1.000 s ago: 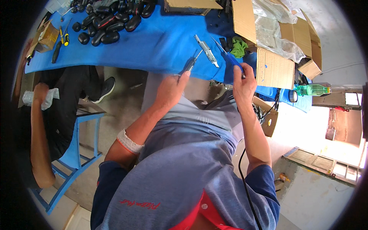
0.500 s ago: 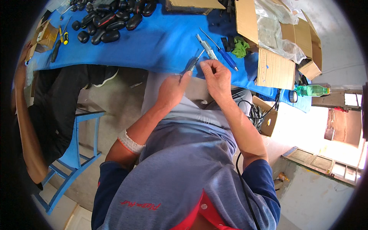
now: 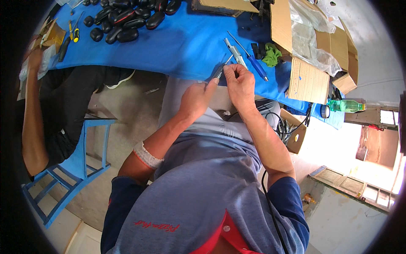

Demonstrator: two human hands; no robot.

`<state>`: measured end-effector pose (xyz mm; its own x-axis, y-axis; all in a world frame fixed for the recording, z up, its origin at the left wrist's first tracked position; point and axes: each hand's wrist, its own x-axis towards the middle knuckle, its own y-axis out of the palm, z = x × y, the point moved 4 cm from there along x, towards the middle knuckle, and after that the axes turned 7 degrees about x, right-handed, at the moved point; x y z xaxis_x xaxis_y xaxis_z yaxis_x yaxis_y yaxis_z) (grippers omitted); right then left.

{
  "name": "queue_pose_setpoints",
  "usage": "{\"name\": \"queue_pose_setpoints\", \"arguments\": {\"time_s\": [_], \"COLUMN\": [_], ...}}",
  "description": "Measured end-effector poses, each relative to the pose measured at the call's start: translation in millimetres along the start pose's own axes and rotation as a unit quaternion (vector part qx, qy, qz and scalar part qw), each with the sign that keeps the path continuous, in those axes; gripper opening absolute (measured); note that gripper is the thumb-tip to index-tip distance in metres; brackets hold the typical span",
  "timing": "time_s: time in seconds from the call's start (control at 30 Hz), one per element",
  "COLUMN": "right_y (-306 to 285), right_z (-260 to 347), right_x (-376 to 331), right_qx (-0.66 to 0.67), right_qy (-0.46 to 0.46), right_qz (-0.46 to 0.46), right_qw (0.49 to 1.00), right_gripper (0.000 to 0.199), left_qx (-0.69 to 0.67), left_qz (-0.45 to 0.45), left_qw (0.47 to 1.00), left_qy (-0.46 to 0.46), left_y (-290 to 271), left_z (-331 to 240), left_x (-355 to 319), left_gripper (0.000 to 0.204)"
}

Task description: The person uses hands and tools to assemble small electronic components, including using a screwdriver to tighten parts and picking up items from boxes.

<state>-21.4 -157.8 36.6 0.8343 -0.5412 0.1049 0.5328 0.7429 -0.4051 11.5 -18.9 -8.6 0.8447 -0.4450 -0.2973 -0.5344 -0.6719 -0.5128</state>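
Between the thumb and fingers of my left hand (image 3: 195, 100) is a slim, dark piece (image 3: 219, 72) with a thin pale tip pointing up and right. What kind of thing it is, I cannot make out. My right hand (image 3: 242, 86) is close beside that tip, thumb and forefinger pinched together; anything between them is too small to see. Both hands are at the near edge of the blue-covered table (image 3: 177, 46). Just beyond them lie a silver-grey metal tool (image 3: 235, 51) and a blue-handled screwdriver (image 3: 256, 67).
Black oval cases (image 3: 127, 34) are heaped at the far left, near yellow-handled screwdrivers (image 3: 76, 34). At right are a green cloth (image 3: 271, 55), an open cardboard box (image 3: 311, 78) and a green bottle (image 3: 349, 105). A co-worker's arm (image 3: 34, 114) is at left, by a blue stool (image 3: 78, 163).
My left hand has come slightly closer to my right hand, bringing the dark piece with it. The co-worker's arm at left has shifted. The whole view has moved a little.
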Motion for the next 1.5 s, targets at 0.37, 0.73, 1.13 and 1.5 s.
{"name": "queue_pose_setpoints", "arguments": {"time_s": [0.37, 0.73, 1.13, 1.5], "right_y": [4.4, 2.7, -67.7, -84.1], "right_z": [-5.6, 13.0, 14.7, -28.7], "right_x": [1.4, 8.7, 4.2, 12.4], "right_qx": [-0.012, -0.135, -0.285, -0.322], "right_qy": [-0.036, -0.227, -0.289, -0.167], "right_qz": [-0.004, 0.035, -0.114, -0.061], "right_qw": [0.999, 0.964, 0.907, 0.93], "right_gripper": [0.019, 0.011, 0.021, 0.026], "left_qx": [-0.032, -0.311, -0.41, -0.367], "left_qz": [0.006, 0.13, 0.207, 0.183], "left_qw": [0.999, 0.935, 0.874, 0.898], "left_qy": [0.01, -0.107, -0.16, -0.156], "left_y": [3.8, 16.2, 20.2, 14.6], "left_z": [1.5, 9.2, 18.0, 20.8], "left_x": [1.0, 0.1, -4.1, -3.5], "left_gripper": [0.062, 0.061, 0.066, 0.061]}}
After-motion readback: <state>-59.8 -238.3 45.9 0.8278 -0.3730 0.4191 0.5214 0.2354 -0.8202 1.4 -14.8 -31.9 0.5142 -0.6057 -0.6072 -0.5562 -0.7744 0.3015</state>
